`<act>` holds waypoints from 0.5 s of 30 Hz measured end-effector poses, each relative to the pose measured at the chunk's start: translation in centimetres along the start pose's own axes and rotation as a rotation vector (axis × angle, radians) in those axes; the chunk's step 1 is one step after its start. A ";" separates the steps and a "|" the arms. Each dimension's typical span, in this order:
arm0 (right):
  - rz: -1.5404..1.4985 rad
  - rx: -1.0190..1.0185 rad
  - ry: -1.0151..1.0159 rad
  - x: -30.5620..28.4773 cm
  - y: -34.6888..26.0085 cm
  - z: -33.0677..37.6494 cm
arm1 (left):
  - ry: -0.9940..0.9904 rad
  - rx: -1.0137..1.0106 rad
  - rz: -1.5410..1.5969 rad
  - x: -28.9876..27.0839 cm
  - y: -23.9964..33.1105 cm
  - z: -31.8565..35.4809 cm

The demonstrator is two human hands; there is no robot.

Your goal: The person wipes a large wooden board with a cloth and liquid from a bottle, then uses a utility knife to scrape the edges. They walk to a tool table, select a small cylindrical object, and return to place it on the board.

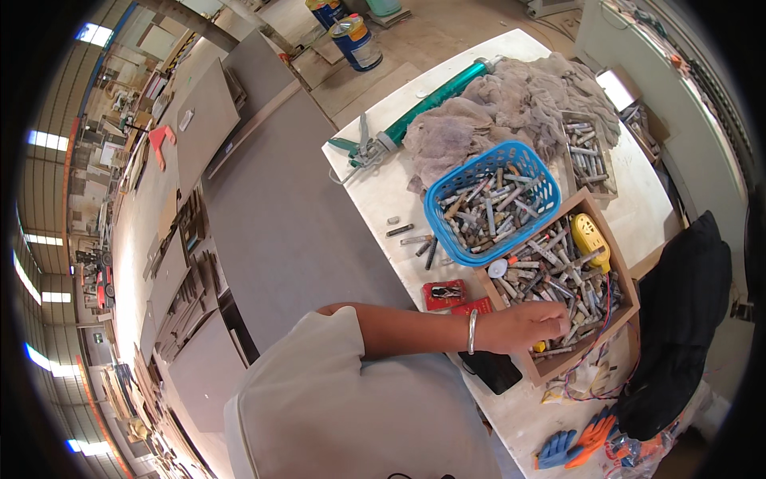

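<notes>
Left hand (523, 326) fingertips among bits (558, 279) in wooden box (630, 299).

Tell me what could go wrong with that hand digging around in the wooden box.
The hand reaches into the wooden box of loose metal bits, with its fingers buried among them; sharp ends could nick them. Thin red and blue wires run through the box from a yellow device, so a pull might snag them. The box sits near the table edge, so a hard push could shift it off.
</notes>
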State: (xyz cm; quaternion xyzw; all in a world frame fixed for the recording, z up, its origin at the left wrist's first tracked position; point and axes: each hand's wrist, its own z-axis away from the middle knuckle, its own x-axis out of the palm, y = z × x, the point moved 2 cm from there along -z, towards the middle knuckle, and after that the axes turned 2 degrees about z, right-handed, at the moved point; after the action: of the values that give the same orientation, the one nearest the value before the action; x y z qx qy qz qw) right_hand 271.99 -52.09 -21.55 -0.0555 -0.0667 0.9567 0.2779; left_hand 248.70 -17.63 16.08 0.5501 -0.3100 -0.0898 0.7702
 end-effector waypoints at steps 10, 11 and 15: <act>0.724 -0.353 0.087 4.5 -3.4 7.0 | 0.939 0.540 0.185 -20.6 6.4 14.3; 0.849 -0.399 0.080 5.3 -3.5 7.9 | 1.032 0.596 0.202 -23.8 5.7 16.3; 1.349 -0.559 0.007 9.4 -2.7 11.8 | 1.400 0.578 0.276 -32.6 1.7 27.4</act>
State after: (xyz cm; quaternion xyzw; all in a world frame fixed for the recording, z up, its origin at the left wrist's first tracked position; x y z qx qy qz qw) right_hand 263.84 -45.90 -10.15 -0.1563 -0.2588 0.8670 -0.3962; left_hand 206.73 -23.10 10.78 0.6146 0.1728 0.4606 0.6167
